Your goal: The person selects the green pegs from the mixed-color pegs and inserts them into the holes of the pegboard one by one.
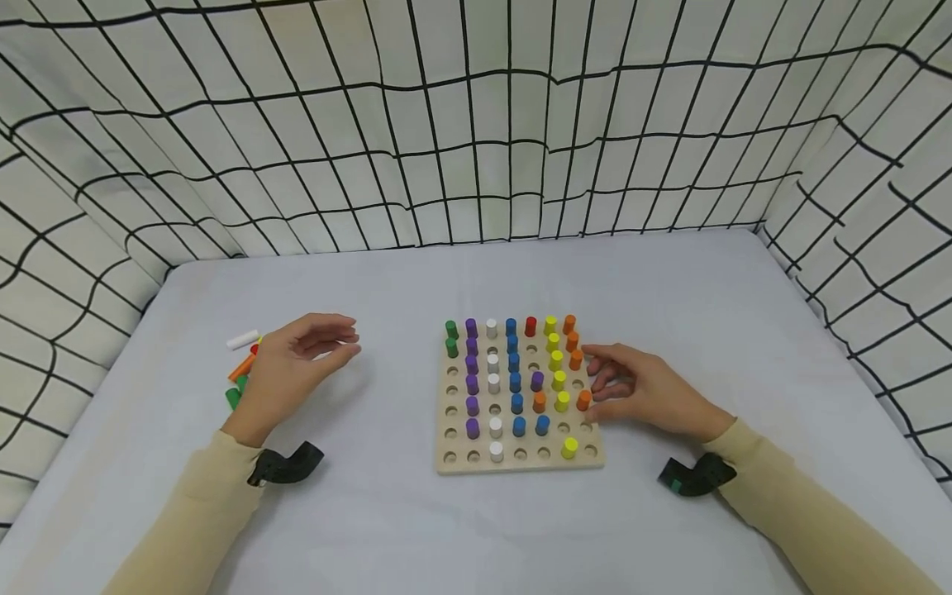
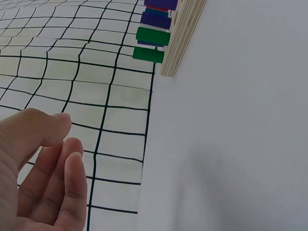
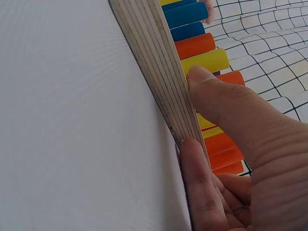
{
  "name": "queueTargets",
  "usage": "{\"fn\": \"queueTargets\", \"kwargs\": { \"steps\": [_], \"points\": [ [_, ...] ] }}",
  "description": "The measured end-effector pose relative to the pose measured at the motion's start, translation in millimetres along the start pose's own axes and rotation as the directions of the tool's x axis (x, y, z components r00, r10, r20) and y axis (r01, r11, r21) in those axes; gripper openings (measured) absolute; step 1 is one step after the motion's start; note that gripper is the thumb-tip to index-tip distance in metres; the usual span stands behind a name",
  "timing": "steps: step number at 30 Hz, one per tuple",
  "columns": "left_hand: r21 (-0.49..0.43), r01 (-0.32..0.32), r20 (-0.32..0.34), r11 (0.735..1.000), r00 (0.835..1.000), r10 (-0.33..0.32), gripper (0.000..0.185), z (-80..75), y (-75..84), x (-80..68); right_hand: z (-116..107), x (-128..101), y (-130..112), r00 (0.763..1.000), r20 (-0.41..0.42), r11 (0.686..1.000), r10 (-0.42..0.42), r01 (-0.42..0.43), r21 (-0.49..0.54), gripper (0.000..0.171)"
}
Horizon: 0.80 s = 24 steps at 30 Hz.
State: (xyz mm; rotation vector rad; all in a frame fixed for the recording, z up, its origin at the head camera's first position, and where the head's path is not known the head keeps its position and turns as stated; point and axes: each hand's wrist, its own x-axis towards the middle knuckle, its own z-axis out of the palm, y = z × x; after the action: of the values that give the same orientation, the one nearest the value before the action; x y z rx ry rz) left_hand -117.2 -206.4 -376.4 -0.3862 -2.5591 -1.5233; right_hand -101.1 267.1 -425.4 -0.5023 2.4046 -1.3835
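Note:
A wooden pegboard (image 1: 454, 463) lies flat at the table's centre, with coloured pegs standing in many of its holes. My right hand (image 1: 598, 384) rests at its right edge with fingers loosely curled. In the right wrist view the thumb (image 3: 226, 101) lies over the board's edge (image 3: 154, 62) beside an orange peg (image 3: 234, 77), and one finger (image 3: 199, 183) runs along the board's side. My left hand (image 1: 349, 343) hovers left of the board, fingers relaxed and holding nothing. The left wrist view shows this hand (image 2: 48, 168) and, further off, the board's corner (image 2: 185, 33) with two green pegs (image 2: 149, 54).
Loose pegs lie behind the left hand: a white one (image 1: 242, 340), an orange one (image 1: 241, 368) and a green one (image 1: 234, 397). Black-gridded cloth walls (image 1: 476, 149) enclose the grey table (image 1: 387, 529) at the back and both sides.

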Motion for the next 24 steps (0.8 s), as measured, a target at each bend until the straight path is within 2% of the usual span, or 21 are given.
{"fn": "queueTargets", "kwargs": {
  "steps": [6,10,13,16,20,22,24],
  "points": [
    [0.049,0.030,-0.058,0.998,0.998,-0.027,0.031,-21.8,-7.2,-8.6,0,-2,-2,1.000,0.004,1.000,0.008,-0.008,-0.009,0.089],
    [0.089,0.074,-0.084,0.993,0.994,-0.066,0.033,-38.0,-12.1,-16.6,0,-2,-2,1.000,0.009,1.000,0.009,-0.008,-0.003,0.090],
    [0.093,0.101,-0.090,0.990,0.992,-0.093,0.034,-47.7,-15.2,-22.3,0,-2,0,1.000,0.014,1.000,0.017,-0.017,-0.007,0.090],
    [0.048,0.133,-0.092,0.990,0.988,-0.128,0.036,-55.2,-16.6,-24.9,-2,-1,2,0.999,0.017,1.000,0.029,-0.029,-0.009,0.092],
    [0.045,0.197,-0.106,0.979,0.976,-0.191,0.038,-65.5,-16.4,-26.9,-2,0,3,0.999,0.020,1.000,0.025,-0.025,0.003,0.093],
    [0.088,0.217,-0.124,0.972,0.971,-0.206,0.038,-70.8,-17.3,-28.1,-2,0,3,1.000,0.022,1.000,0.021,-0.022,0.009,0.092],
    [0.128,0.212,-0.137,0.969,0.971,-0.194,0.038,-75.5,-20.9,-28.8,-2,0,2,1.000,0.020,1.000,0.023,-0.023,0.011,0.092]
  ]
}}
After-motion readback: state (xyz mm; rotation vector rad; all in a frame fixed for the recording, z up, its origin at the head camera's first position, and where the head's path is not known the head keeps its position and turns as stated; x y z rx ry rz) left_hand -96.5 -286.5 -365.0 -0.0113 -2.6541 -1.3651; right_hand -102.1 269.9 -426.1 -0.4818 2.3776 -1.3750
